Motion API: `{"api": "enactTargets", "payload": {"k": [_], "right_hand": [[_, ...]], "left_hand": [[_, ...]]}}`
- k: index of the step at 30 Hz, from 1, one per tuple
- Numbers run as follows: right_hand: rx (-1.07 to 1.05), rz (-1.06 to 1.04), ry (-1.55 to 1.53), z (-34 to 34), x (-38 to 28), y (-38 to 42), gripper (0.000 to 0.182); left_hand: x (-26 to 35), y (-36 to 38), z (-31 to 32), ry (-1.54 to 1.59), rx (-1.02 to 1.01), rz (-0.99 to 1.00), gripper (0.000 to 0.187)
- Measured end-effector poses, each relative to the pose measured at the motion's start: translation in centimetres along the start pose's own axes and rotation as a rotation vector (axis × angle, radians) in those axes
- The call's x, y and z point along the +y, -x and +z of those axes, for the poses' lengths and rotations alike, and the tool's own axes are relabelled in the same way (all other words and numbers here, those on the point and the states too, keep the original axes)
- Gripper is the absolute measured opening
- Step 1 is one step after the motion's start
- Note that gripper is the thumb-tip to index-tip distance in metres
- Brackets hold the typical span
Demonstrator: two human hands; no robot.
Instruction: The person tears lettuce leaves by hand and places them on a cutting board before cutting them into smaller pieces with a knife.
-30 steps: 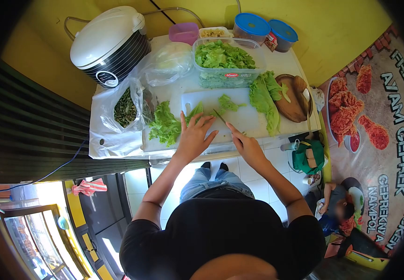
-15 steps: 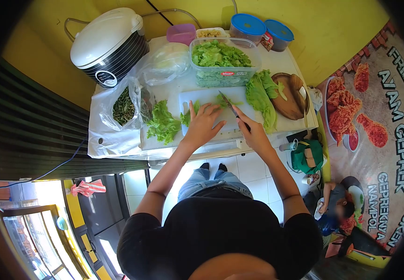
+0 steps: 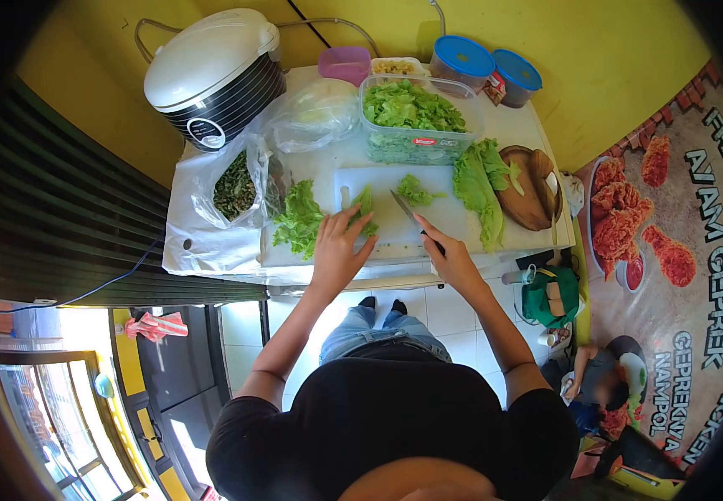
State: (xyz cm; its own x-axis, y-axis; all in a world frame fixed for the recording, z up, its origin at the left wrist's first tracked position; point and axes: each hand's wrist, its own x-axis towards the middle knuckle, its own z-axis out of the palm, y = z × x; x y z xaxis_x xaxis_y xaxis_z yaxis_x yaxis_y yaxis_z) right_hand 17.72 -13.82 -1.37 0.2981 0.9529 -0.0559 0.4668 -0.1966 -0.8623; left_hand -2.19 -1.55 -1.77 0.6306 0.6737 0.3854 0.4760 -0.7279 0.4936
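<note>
My right hand (image 3: 447,250) is wrapped round the dark handle of a knife (image 3: 405,208), its blade over the white cutting board (image 3: 450,217). A small cut piece of lettuce (image 3: 414,191) lies just beyond the blade. My left hand (image 3: 340,242), fingers spread, rests at the board's left side, touching a lettuce piece (image 3: 365,204). Beside it on the left is a bigger lettuce leaf (image 3: 297,220). Long lettuce leaves (image 3: 478,188) lie to the right of the board. Behind the board stands a clear container (image 3: 421,144) full of lettuce.
A rice cooker (image 3: 211,79) and an open plastic bag of dark leaves (image 3: 233,187) are at the left. Behind are a bagged pale vegetable (image 3: 319,108) and blue-lidded tubs (image 3: 464,57). A wooden plate (image 3: 522,200) is at the right; a person (image 3: 603,380) sits lower right.
My left hand has moved left, away from the knife, to the lettuce on the board's left side. The knife has drawn back from the small cut piece. The view has shifted slightly.
</note>
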Motion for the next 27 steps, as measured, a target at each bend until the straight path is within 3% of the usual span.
{"api": "enactTargets", "payload": {"k": [5, 12, 15, 17, 18, 21, 24, 27], "right_hand": [[-0.019, 0.053, -0.055, -0.6, -1.5, 0.2, 0.045], [-0.038, 0.077, -0.072, -0.5, -2.8, 0.1, 0.045], [-0.027, 0.069, -0.076, -0.4, -2.7, -0.2, 0.046], [-0.025, 0.069, -0.074, 0.0, -1.8, -0.5, 0.046], [-0.005, 0.024, -0.089, 0.4, -1.4, -0.7, 0.045], [0.015, 0.007, -0.117, 0.7, -1.1, -0.6, 0.045], [0.014, 0.049, -0.139, 0.6, -1.4, -0.5, 0.045], [0.030, 0.089, -0.140, 0.5, -1.8, -0.7, 0.045]], "left_hand": [[-1.7, -0.2, 1.1, 0.193, -0.136, 0.083, 0.032], [-1.2, -1.8, -2.6, 0.082, -0.174, 0.226, 0.033], [-0.7, -2.5, -2.9, 0.123, -0.161, 0.202, 0.038], [-1.5, -2.7, -1.4, 0.248, 0.028, -0.004, 0.042], [-1.9, -2.8, -1.1, 0.250, 0.028, -0.001, 0.042], [-3.0, -3.2, -0.4, 0.120, 0.022, -0.077, 0.038], [-3.3, -3.4, -0.3, 0.064, 0.036, 0.031, 0.028], [-3.1, -4.9, -0.8, 0.293, -0.012, -0.103, 0.019]]}}
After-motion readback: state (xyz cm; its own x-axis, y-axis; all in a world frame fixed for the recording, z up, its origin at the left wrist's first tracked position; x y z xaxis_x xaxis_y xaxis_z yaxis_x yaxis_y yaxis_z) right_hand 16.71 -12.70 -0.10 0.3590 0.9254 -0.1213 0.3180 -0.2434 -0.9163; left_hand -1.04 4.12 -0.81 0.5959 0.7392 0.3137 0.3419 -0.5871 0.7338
